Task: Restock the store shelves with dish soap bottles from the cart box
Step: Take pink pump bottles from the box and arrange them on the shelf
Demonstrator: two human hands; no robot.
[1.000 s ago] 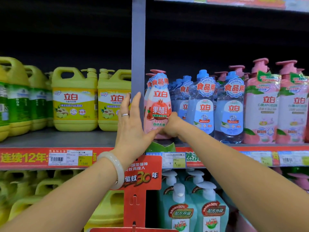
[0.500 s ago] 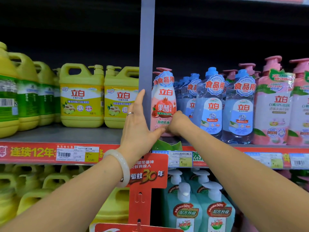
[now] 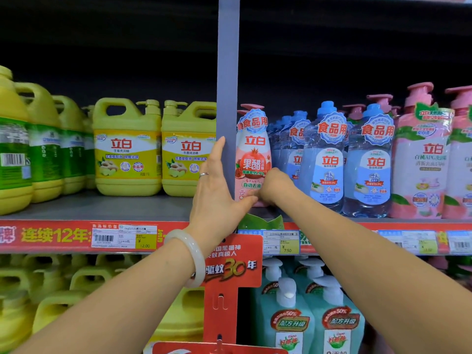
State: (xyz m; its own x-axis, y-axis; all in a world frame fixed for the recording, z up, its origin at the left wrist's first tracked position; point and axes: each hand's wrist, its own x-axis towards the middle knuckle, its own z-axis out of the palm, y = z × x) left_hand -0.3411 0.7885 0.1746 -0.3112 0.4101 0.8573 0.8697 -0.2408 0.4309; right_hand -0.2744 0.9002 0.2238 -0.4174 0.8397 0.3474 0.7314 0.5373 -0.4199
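Centre of the frame: the pink pomegranate dish soap bottle [image 3: 253,159] stands upright at the front edge of the shelf [image 3: 107,208], tight against the grey upright post [image 3: 228,72] on its left and the clear blue bottles [image 3: 329,159] on its right.

The right hand [image 3: 274,186] is curled round the bottle's lower right side. Its fingers wrap behind the body and cannot be seen, so how far they reach round is unclear, but it reads as a hold low on the body. The left hand [image 3: 217,190] is flat and straight-fingered: the fingers [image 3: 218,152] lie up along the post, and only the thumb [image 3: 246,201] touches the bottle, down near its base at front left.

As for handling, it looks like a full plastic bottle, so moderately heavy, with a stiff enough wall and a glossy shrink label that could slide under a loose grip. The pump head up top is probably the weak spot. The low, wide part of the body where the right hand sits now seems the best hold, keeping it from toppling into its neighbours.
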